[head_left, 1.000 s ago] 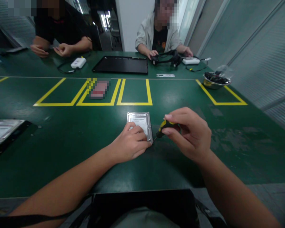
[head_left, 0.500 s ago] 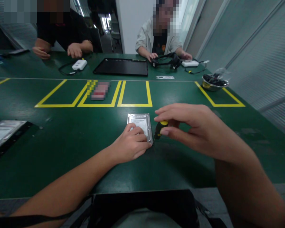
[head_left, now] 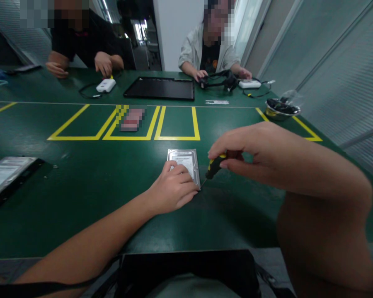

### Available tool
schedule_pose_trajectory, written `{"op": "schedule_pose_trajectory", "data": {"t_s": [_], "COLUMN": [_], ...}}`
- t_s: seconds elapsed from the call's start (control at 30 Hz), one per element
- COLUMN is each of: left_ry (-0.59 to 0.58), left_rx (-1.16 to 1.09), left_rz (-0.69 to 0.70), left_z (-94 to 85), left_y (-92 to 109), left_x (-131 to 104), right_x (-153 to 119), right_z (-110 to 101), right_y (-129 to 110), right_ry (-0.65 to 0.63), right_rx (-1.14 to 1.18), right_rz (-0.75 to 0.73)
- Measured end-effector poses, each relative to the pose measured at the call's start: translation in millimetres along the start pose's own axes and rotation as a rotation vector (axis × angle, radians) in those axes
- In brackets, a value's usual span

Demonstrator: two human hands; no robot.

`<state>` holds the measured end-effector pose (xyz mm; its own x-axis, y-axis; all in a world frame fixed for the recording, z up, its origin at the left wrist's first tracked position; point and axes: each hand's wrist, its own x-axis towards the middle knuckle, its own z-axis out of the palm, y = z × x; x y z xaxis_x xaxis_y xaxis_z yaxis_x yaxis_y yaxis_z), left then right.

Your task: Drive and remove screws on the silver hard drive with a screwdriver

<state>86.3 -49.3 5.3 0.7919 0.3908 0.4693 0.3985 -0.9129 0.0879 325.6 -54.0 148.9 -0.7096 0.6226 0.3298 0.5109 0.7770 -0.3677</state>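
Observation:
A small silver hard drive [head_left: 191,163] with a white label lies flat on the green table. Across its near half rests my left hand [head_left: 175,188], fingers curled over it and gripping its edges. My right hand [head_left: 245,153] pinches the handle of a short black and yellow screwdriver [head_left: 214,166] between thumb and fingers. The screwdriver leans to the right, its thin shaft reaching the drive's near right corner. Whether the tip sits in a screw is too small to tell.
At the left lies a larger drive [head_left: 8,176] in a black bracket. Yellow tape frames [head_left: 177,138] mark the table. Farther back are a black screen panel [head_left: 160,88], a metal bowl [head_left: 281,112] of dark items, and two people with white boxes [head_left: 105,85] and a black headset [head_left: 219,79].
My right hand has shifted slightly right and its wrist has turned, tilting the screwdriver further over to the right. My left hand stays on the drive. A person's hand at the back left moved to the white box.

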Motion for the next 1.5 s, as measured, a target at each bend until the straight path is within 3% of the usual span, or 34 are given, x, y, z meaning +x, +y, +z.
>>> {"op": "schedule_pose_trajectory", "data": {"t_s": [0.23, 0.6, 0.77, 0.9, 1.17, 1.5], "left_ry": [-0.018, -0.142, -0.214, -0.236, -0.233, -0.150], "left_rx": [-0.027, -0.124, -0.142, -0.159, -0.064, 0.003], "left_rz": [-0.142, -0.323, -0.337, -0.340, -0.303, -0.251], "left_z": [2.2, -2.2, -4.0, -4.2, -2.7, 1.0], "left_y": [9, 16, 16, 16, 18, 16], "left_x": [8, 18, 21, 21, 18, 13], "right_x": [5, 3, 4, 5, 6, 7], "right_z": [-1, -5, -10, -11, -10, -8], "right_y": [-6, -12, -14, -15, -12, -15], "right_ry": [-0.109, -0.176, -0.251, -0.232, -0.262, -0.261], "right_rx": [-0.029, 0.021, -0.037, -0.069, -0.049, 0.008], "right_rz": [-0.056, -0.093, -0.071, -0.024, -0.002, 0.004]}}
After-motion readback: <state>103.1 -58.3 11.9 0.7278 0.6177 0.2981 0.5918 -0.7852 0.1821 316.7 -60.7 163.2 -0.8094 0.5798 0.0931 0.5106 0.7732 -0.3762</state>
